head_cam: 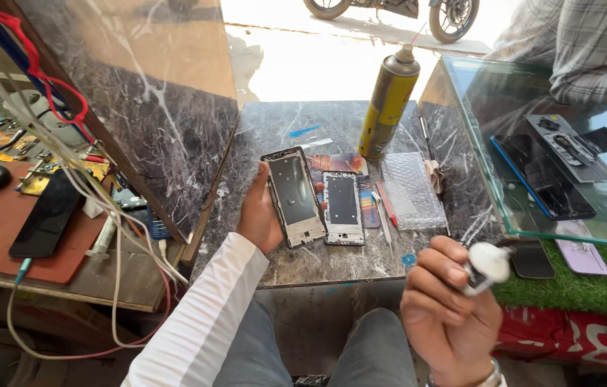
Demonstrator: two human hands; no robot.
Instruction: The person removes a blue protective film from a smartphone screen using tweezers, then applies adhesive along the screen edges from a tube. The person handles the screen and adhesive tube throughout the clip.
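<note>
Left hand [260, 215]: closed around a phone frame [293, 197], tilted up off the counter [332, 261].
Right hand [447, 301]: gripping a white wad [488, 264], near the counter's front edge.
Beside frame: second phone frame [343, 208] lying flat; spray can [388, 104] upright behind.

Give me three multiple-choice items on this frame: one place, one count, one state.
1. Where does the spray can stand?
A. on the marble counter
B. in the glass case
C. on the floor

2. How many phone frames are in view at the counter's middle?
A. one
B. two
C. four

3. What is the left hand doing?
A. resting empty
B. gripping a cable
C. holding a phone frame

Answers: 1 A, the can's base sits on the marble. 2 B, the held frame plus a second frame lying beside it. 3 C, the left hand's fingers grip the frame's edge.
</note>
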